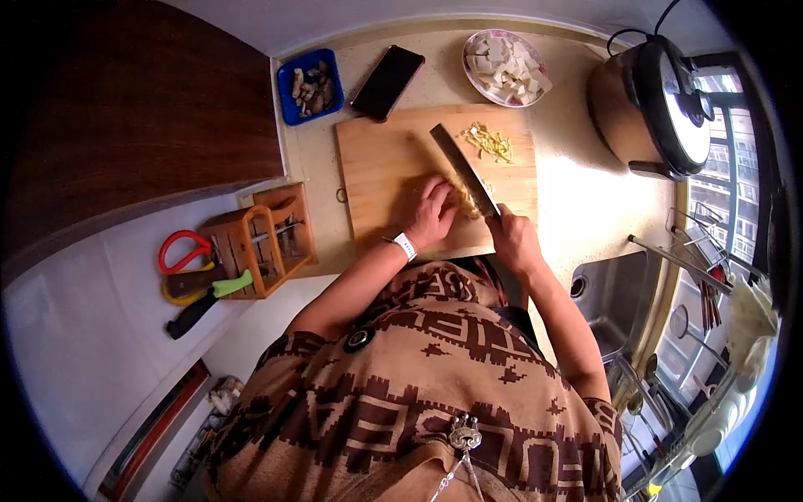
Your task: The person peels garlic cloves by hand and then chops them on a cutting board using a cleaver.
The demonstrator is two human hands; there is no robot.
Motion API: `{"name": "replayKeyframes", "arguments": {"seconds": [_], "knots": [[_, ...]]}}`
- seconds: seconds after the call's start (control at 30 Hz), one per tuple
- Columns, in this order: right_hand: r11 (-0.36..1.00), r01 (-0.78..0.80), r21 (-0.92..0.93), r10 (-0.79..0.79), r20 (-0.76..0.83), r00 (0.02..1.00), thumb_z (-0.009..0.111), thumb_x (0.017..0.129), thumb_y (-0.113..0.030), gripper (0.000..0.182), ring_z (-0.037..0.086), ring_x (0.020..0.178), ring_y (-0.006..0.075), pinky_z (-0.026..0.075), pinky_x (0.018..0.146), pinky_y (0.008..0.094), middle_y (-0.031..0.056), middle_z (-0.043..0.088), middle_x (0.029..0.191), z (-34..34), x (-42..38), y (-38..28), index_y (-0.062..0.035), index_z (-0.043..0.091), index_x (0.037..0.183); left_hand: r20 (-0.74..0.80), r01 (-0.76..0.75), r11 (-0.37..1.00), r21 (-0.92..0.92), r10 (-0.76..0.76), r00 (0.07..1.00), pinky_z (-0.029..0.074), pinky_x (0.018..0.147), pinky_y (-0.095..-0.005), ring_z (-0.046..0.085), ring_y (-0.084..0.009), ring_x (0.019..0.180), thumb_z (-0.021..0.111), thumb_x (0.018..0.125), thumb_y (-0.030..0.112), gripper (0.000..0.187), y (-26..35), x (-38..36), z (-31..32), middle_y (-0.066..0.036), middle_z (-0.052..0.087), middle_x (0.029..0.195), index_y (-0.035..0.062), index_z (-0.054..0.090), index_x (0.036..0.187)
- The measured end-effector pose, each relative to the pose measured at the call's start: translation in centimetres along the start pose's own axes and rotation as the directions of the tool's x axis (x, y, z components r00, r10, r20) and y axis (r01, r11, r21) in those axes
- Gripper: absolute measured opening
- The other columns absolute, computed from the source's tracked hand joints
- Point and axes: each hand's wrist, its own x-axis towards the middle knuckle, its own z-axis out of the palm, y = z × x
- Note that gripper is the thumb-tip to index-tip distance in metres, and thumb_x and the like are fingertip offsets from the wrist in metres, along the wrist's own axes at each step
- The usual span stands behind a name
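Note:
A wooden chopping board (381, 167) lies in front of me. My right hand (516, 242) grips the handle of a cleaver (461, 165), its long blade pointing up and left across the board. To the left of the blade, my left hand (433, 214), with a white band at the wrist, has its fingers curled onto pale yellow slices (466, 199) that look like ginger. The fingertips are close beside the blade and partly hide the slices. A small pile of yellow shreds (488, 143) lies at the board's upper right.
Behind the board are a blue tray (287, 87) of brownish pieces, a dark phone (387, 83) and a plate (473, 82) of white tofu cubes. A large cooker (623, 109) stands right, above a sink (615, 297). At left is a wooden knife block (242, 243) holding scissors and knives.

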Motion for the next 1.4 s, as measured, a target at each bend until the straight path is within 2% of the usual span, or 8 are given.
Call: {"name": "replayKeyframes", "arguments": {"seconds": [0.13,0.37,0.53,0.77,0.83,1.07,1.17,1.4], "knots": [[0.986,0.048,-0.161,-0.032,0.099,0.995,0.055,0.091,-0.021,0.018,0.062,0.063,0.0422,0.050,0.059,0.0498,0.0230,0.062,0.066,-0.6,-1.5,-0.5,-0.0054,0.057,0.100,0.107,0.043,0.998,0.051,-0.048,0.993,0.043,0.096,-0.0432,0.052,-0.0406,0.109,0.059,0.076,0.001,0.030,-0.6,-0.2,0.0,-0.022,0.055,0.113,-0.0012,0.058,0.107],[0.981,0.095,-0.169,-0.103,-0.039,0.994,0.054,0.092,-0.022,0.017,0.063,0.064,0.0418,0.050,0.058,0.0495,0.0225,0.062,0.066,2.1,-0.4,-0.5,-0.0052,0.054,0.095,0.178,-0.004,0.992,0.127,-0.019,0.984,0.044,0.096,-0.0426,0.053,-0.0395,0.109,0.059,0.077,0.000,0.033,-0.4,0.0,-0.6,-0.022,0.055,0.115,0.0001,0.059,0.110],[1.000,0.025,0.003,-0.024,-0.029,0.999,0.057,0.091,-0.020,0.016,0.061,0.065,0.0442,0.049,0.060,0.0511,0.0247,0.061,0.068,0.4,0.0,-0.1,-0.0054,0.057,0.098,0.063,-0.071,0.994,0.079,0.066,0.996,0.046,0.091,-0.0429,0.053,-0.0380,0.107,0.063,0.078,0.005,0.032,-0.1,0.0,-0.9,-0.017,0.054,0.116,0.0030,0.058,0.110],[0.981,-0.040,-0.188,0.046,0.028,0.999,0.055,0.092,-0.024,0.018,0.063,0.066,0.0429,0.050,0.060,0.0513,0.0232,0.063,0.068,-0.3,0.1,0.0,-0.0076,0.056,0.100,0.165,-0.005,0.987,0.159,-0.021,0.986,0.044,0.095,-0.0422,0.052,-0.0352,0.112,0.069,0.075,0.008,0.039,-0.4,-0.5,-0.6,-0.015,0.053,0.121,0.0030,0.057,0.112],[0.973,0.000,-0.230,-0.011,-0.049,0.999,0.054,0.092,-0.024,0.018,0.063,0.065,0.0424,0.050,0.060,0.0520,0.0227,0.063,0.068,0.8,0.1,0.3,-0.0079,0.056,0.099,0.153,-0.029,0.984,0.175,0.002,0.988,0.044,0.095,-0.0423,0.052,-0.0354,0.112,0.069,0.075,0.008,0.039,-1.0,-0.8,-0.4,-0.015,0.053,0.122,0.0028,0.057,0.112],[0.991,0.004,-0.131,-0.008,-0.028,1.000,0.054,0.092,-0.023,0.016,0.063,0.063,0.0415,0.051,0.058,0.0502,0.0227,0.063,0.067,-0.1,-0.2,0.5,-0.0082,0.055,0.099,0.091,-0.034,0.999,0.040,0.030,0.995,0.044,0.096,-0.0440,0.053,-0.0369,0.110,0.067,0.077,0.006,0.029,-0.6,-0.8,-0.7,-0.016,0.056,0.116,0.0010,0.059,0.104],[0.977,0.023,-0.213,0.000,0.109,0.994,0.055,0.092,-0.023,0.018,0.064,0.063,0.0390,0.051,0.057,0.0482,0.0210,0.063,0.068,-0.2,-1.6,-0.9,-0.0068,0.056,0.100,0.141,-0.001,0.995,0.096,-0.012,0.990,0.045,0.094,-0.0415,0.054,-0.0368,0.108,0.067,0.077,0.004,0.029,-0.8,-1.2,-0.8,-0.018,0.056,0.114,0.0002,0.059,0.105],[0.966,0.061,-0.253,-0.045,0.068,0.997,0.052,0.093,-0.024,0.018,0.064,0.065,0.0390,0.052,0.060,0.0475,0.0216,0.064,0.070,1.9,-1.3,-0.2,-0.0060,0.054,0.098,0.174,-0.068,0.982,0.174,0.037,0.984,0.046,0.091,-0.0404,0.056,-0.0365,0.103,0.063,0.076,0.000,0.021,-0.6,-0.8,-1.1,-0.018,0.060,0.107,0.0007,0.062,0.097]]}}
